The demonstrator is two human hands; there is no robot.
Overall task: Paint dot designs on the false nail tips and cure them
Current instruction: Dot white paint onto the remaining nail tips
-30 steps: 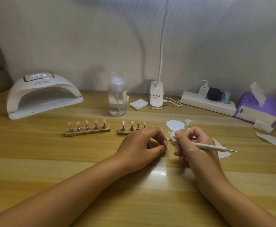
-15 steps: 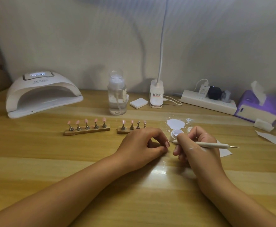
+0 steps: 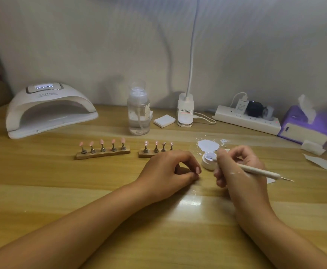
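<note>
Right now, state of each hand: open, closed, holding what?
Left hand: curled on the table; whether it pinches anything cannot be told.
Right hand: closed around the dotting pen, its front end at the small white jar.

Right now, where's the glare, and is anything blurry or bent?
Head view: a bright glare patch sits on the table, centre foreground, likely from the lamp; the bottle throws a soft shadow on the wall; the tissue box at the right edge is smeared; the table's far edge bows, wide-angle distortion.
</note>
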